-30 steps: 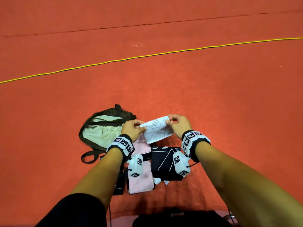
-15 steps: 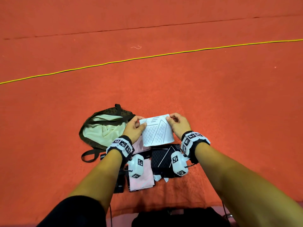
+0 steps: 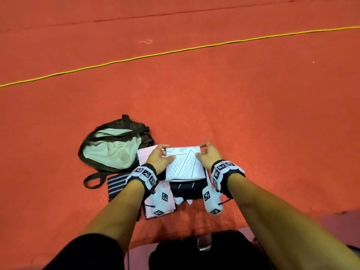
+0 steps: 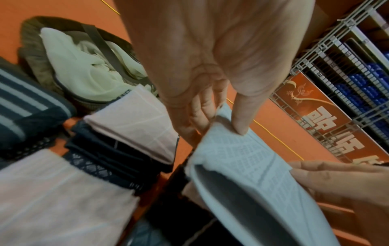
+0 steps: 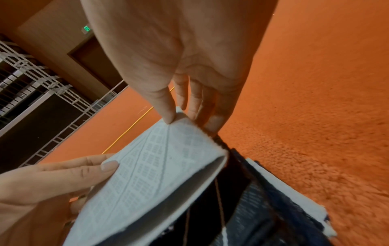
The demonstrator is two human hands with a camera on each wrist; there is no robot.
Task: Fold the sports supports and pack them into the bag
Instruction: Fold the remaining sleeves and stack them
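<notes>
Both hands, left hand (image 3: pixel 158 158) & right hand (image 3: pixel 209 155), pinch white support (image 3: pixel 184 165)'s far corners; bag (image 3: pixel 109 151) lies left, nearer left hand.

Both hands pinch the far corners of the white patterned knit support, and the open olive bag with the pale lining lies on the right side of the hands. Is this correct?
One detail is wrong. In the head view the open olive bag with the pale lining lies on the left side of the hands, not the right. The left hand and the right hand do pinch the far corners of the white patterned knit support.
</notes>
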